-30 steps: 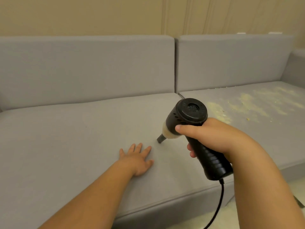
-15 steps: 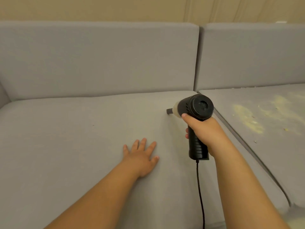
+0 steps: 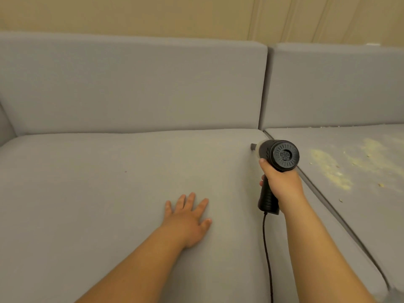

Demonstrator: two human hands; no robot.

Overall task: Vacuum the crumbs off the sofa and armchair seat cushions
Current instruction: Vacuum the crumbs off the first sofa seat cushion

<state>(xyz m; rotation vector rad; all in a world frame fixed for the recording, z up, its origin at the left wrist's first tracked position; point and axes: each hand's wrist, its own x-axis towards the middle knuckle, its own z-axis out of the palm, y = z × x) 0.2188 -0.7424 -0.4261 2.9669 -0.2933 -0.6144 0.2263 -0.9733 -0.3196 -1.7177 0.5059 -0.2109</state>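
Note:
My right hand grips the handle of a small black handheld vacuum. Its short nozzle touches the far right part of the left grey seat cushion, near the backrest. A black cord hangs from the handle. My left hand rests flat on the same cushion, fingers spread, closer to me and left of the vacuum. The right seat cushion carries patches of yellowish crumbs.
A narrow dark gap separates the two seat cushions. Grey back cushions rise behind the seats, with a beige wall above. More crumbs lie along the back edge of the right cushion.
The vacuum has moved from the middle of the left cushion toward its far right corner by the backrest. My view has shifted left and closer. My left hand stays flat on the cushion.

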